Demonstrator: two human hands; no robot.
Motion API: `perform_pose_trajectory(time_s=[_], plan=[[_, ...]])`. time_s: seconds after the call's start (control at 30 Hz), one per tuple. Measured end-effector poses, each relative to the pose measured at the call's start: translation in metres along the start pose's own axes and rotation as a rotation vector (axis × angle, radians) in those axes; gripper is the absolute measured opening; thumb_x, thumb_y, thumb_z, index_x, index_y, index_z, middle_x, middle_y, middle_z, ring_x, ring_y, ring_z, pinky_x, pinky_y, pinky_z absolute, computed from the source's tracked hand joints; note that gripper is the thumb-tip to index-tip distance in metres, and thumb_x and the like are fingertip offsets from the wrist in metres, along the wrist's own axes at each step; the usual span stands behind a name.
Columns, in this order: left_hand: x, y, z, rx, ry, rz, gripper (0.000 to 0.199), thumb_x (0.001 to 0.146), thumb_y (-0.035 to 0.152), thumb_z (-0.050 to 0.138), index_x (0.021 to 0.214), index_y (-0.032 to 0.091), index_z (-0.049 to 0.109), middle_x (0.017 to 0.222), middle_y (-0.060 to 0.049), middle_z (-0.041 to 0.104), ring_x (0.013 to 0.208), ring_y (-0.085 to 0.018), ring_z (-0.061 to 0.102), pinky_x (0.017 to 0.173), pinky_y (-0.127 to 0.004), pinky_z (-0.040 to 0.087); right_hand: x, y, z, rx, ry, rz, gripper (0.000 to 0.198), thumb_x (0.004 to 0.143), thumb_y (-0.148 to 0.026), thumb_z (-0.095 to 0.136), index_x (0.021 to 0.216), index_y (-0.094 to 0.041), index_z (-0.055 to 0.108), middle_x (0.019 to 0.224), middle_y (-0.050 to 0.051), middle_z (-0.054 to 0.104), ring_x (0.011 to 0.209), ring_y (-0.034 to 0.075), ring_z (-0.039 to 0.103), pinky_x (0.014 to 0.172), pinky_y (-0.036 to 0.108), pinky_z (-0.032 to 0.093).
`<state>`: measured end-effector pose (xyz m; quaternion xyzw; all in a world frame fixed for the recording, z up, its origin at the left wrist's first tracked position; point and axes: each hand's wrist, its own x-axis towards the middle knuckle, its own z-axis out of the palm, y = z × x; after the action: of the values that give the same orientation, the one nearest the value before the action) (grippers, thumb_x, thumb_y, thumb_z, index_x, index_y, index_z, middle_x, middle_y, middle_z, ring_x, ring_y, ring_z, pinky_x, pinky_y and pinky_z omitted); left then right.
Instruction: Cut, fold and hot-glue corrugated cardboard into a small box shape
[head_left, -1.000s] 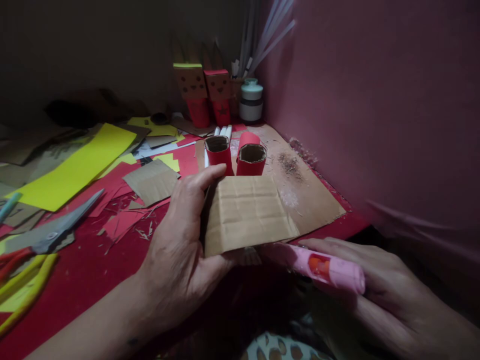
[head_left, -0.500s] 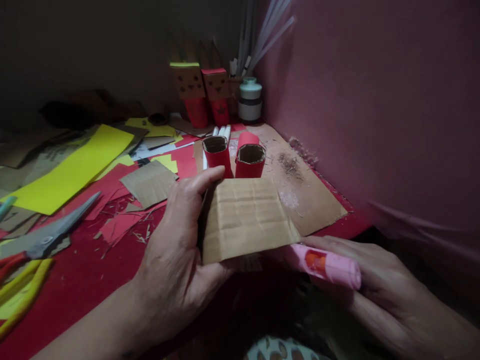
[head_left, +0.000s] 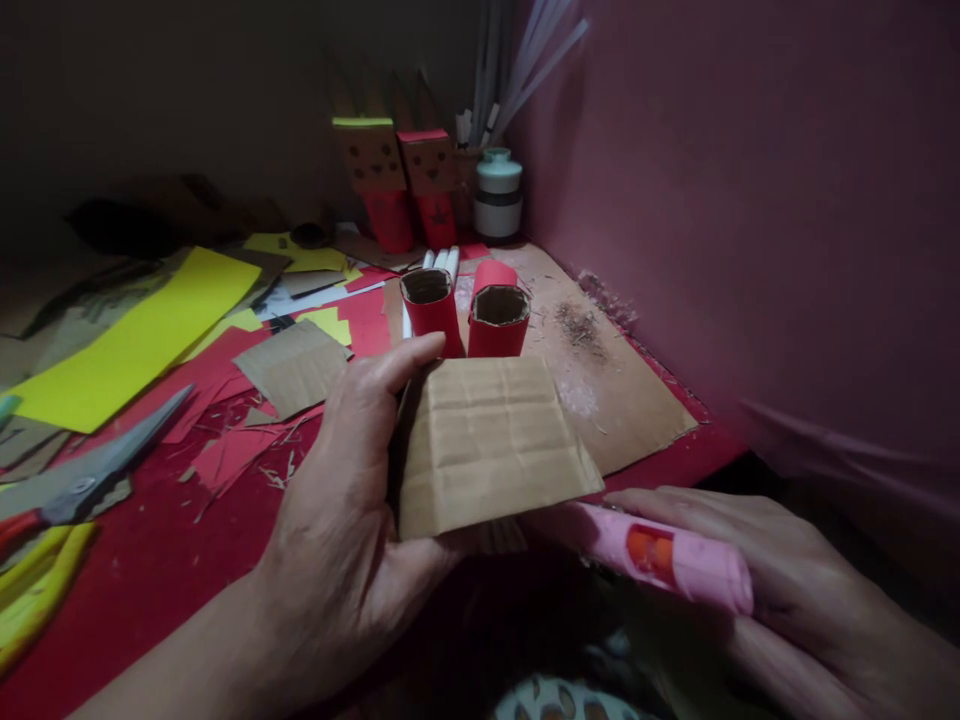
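Observation:
In my left hand point(head_left: 341, 510) is a folded piece of corrugated cardboard point(head_left: 495, 440), with creases across its upper face. The thumb presses its far left edge, and the fingers underneath are mostly hidden. My right hand point(head_left: 780, 580) is closed around a pink glue gun point(head_left: 690, 565) with an orange-red part set in its top. Its front end points in under the near right edge of the cardboard; the tip is hidden. Just beyond the cardboard stand two red-covered cardboard tubes point(head_left: 501, 325) point(head_left: 433, 310), open at the top.
Scissors point(head_left: 90, 480) with red and yellow handles lie at left among yellow paper point(head_left: 150, 340), red scraps and a cardboard piece point(head_left: 292, 365). Two cardboard figures point(head_left: 373, 165) and a lidded jar point(head_left: 498, 195) stand at the back. A pink wall point(head_left: 750, 200) bounds the right.
My right hand and the glue gun have moved slightly down and to the right. The cardboard in my left hand has shifted a little toward me and left.

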<state>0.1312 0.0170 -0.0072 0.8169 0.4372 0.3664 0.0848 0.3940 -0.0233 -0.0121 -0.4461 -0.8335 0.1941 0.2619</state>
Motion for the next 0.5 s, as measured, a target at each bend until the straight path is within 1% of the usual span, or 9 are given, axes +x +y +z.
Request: perform_pose_trajectory(time_s=[0.07,0.17,0.33,0.47,0.5], plan=[[-0.0011,-0.0005,-0.0006,-0.002,0.004,0.008,0.068,0.078,0.035,0.058,0.139,0.013,0.035,0.118,-0.012,0.050,0.099,-0.026,0.053,0.081,-0.039,0.053,-0.0003,0.0002,-0.0007,0.030,-0.072,0.024,0.040,0.089,-0.030,0.049,0.126,-0.042,0.055,0.111,-0.005,0.072,0.094,0.018,0.071,0.075,0.021,0.062],[-0.0021,-0.0004,-0.0014,0.010,0.006,0.017,0.067,0.078,0.035,0.057,0.139,0.015,0.035,0.117,-0.012,0.051,0.097,-0.026,0.054,0.076,-0.038,0.054,-0.0014,-0.0002,-0.0017,0.016,-0.054,0.006,0.045,0.089,-0.030,0.048,0.131,-0.045,0.049,0.114,-0.007,0.070,0.094,0.018,0.071,0.076,0.024,0.062],[-0.0018,0.0007,-0.0028,0.025,-0.004,0.004,0.067,0.078,0.035,0.055,0.139,0.017,0.035,0.121,-0.011,0.051,0.100,-0.027,0.054,0.078,-0.040,0.055,-0.0023,-0.0014,-0.0026,0.055,-0.061,0.002,0.046,0.089,-0.029,0.047,0.131,-0.046,0.048,0.115,-0.006,0.070,0.092,0.022,0.072,0.068,0.028,0.064],[-0.0031,0.0004,-0.0030,0.001,-0.011,-0.011,0.066,0.079,0.036,0.054,0.140,0.019,0.035,0.122,-0.011,0.051,0.101,-0.028,0.054,0.081,-0.041,0.055,-0.0028,-0.0012,-0.0040,0.007,-0.067,0.011,0.044,0.090,-0.031,0.045,0.131,-0.045,0.050,0.114,-0.006,0.070,0.093,0.021,0.072,0.069,0.027,0.064],[-0.0037,0.0004,-0.0028,-0.005,-0.005,-0.019,0.066,0.079,0.036,0.054,0.140,0.019,0.035,0.122,-0.011,0.051,0.101,-0.027,0.054,0.082,-0.041,0.054,-0.0031,-0.0007,-0.0041,-0.008,-0.050,0.007,0.042,0.090,-0.031,0.046,0.129,-0.045,0.052,0.112,-0.007,0.071,0.091,0.021,0.072,0.070,0.026,0.064]])
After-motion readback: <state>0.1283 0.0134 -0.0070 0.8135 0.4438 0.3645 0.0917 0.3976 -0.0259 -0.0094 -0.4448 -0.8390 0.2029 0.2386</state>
